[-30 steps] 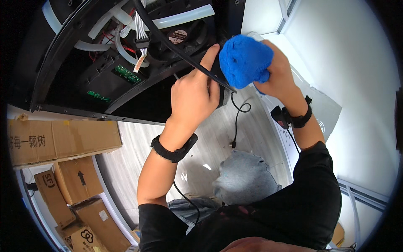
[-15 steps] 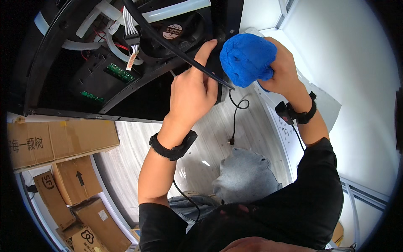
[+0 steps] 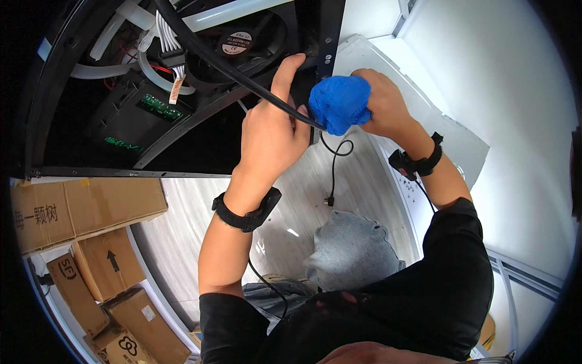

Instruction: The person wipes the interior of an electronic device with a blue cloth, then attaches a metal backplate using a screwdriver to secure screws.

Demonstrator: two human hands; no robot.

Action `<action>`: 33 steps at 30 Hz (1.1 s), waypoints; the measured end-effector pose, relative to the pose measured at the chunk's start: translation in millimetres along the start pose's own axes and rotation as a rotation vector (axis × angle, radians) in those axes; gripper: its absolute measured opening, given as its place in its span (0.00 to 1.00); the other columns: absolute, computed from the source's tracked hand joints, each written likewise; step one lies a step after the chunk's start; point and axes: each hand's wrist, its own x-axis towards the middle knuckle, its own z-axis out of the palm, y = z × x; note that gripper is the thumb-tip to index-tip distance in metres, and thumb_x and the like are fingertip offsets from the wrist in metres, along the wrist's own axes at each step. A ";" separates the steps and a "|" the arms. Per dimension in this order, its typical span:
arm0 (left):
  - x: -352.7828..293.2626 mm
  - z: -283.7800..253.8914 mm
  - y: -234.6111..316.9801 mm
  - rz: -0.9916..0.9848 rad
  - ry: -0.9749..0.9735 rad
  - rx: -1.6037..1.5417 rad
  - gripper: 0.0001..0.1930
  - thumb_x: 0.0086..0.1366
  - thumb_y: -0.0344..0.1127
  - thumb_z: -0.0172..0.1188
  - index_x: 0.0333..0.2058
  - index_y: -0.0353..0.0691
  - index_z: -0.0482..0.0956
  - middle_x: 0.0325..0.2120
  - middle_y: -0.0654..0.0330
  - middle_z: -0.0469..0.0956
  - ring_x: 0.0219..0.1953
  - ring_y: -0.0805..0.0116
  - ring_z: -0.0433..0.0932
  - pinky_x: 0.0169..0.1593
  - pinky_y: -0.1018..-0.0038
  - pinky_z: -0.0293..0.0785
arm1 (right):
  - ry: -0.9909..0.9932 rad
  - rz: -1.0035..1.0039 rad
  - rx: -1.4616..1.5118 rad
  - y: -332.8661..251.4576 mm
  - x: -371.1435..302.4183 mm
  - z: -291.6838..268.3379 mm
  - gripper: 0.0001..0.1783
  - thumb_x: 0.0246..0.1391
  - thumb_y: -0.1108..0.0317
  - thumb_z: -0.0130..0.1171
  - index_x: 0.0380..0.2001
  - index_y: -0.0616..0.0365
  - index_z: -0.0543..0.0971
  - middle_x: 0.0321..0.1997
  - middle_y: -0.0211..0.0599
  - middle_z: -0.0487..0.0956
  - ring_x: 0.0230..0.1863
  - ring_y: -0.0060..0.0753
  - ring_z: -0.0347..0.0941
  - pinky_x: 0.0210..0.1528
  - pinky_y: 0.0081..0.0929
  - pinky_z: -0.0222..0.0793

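Note:
A bunched blue cloth (image 3: pixel 341 104) is gripped in my right hand (image 3: pixel 388 104), close to the right edge of a black machine housing (image 3: pixel 332 45). My right fingers are partly hidden by the cloth. Against the housing's lower right part, my left hand (image 3: pixel 271 133) has its index finger stretched out, the tip near the corner by the fan (image 3: pixel 242 45). Its other fingers are partly hidden under the hand. A thick black cable (image 3: pixel 224 67) passes over my left hand and runs toward the cloth.
White tubes (image 3: pixel 100 71), a wire connector (image 3: pixel 173 59) and green circuit boards (image 3: pixel 159 109) sit inside the housing. A thin cord with a plug (image 3: pixel 329 200) hangs over the wood-look floor (image 3: pixel 188 230). Cardboard boxes (image 3: pixel 115 200) stand at left; a white wall (image 3: pixel 509 121) is at right.
My right hand has brought the blue cloth nearer and slightly left, beside the housing's edge. My left hand stays at the housing. The whole view has shifted a little.

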 end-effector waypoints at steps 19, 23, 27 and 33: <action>3.0 -22.2 6.5 -0.029 -0.093 0.041 0.40 0.52 0.19 0.56 0.65 0.50 0.58 0.18 0.56 0.72 0.22 0.57 0.76 0.31 0.67 0.72 | -0.053 0.024 0.061 -3.8 -16.3 10.0 0.15 0.26 0.76 0.63 0.26 0.58 0.78 0.39 0.42 0.74 0.38 0.48 0.71 0.39 0.37 0.68; -16.4 -34.0 0.7 0.024 -0.054 -0.142 0.35 0.55 0.19 0.53 0.64 0.45 0.61 0.22 0.58 0.76 0.24 0.67 0.77 0.32 0.75 0.74 | 0.090 0.225 0.259 -20.2 -30.7 -17.6 0.15 0.34 0.78 0.65 0.31 0.57 0.80 0.41 0.44 0.78 0.43 0.48 0.75 0.45 0.35 0.71; -65.7 -39.1 -37.4 0.050 -0.052 -0.299 0.14 0.58 0.21 0.55 0.44 0.36 0.76 0.24 0.64 0.78 0.26 0.77 0.77 0.32 0.81 0.73 | 0.136 0.543 0.611 -44.8 -45.9 -39.9 0.18 0.44 0.74 0.68 0.41 0.60 0.78 0.44 0.39 0.80 0.46 0.35 0.76 0.49 0.32 0.71; -94.8 -25.4 -35.3 -0.052 -0.308 -0.497 0.28 0.55 0.24 0.65 0.55 0.39 0.69 0.43 0.57 0.77 0.47 0.69 0.75 0.49 0.72 0.73 | 0.089 0.475 0.626 -72.4 -53.6 -49.5 0.33 0.42 0.76 0.70 0.53 0.61 0.69 0.49 0.37 0.77 0.50 0.30 0.74 0.54 0.30 0.69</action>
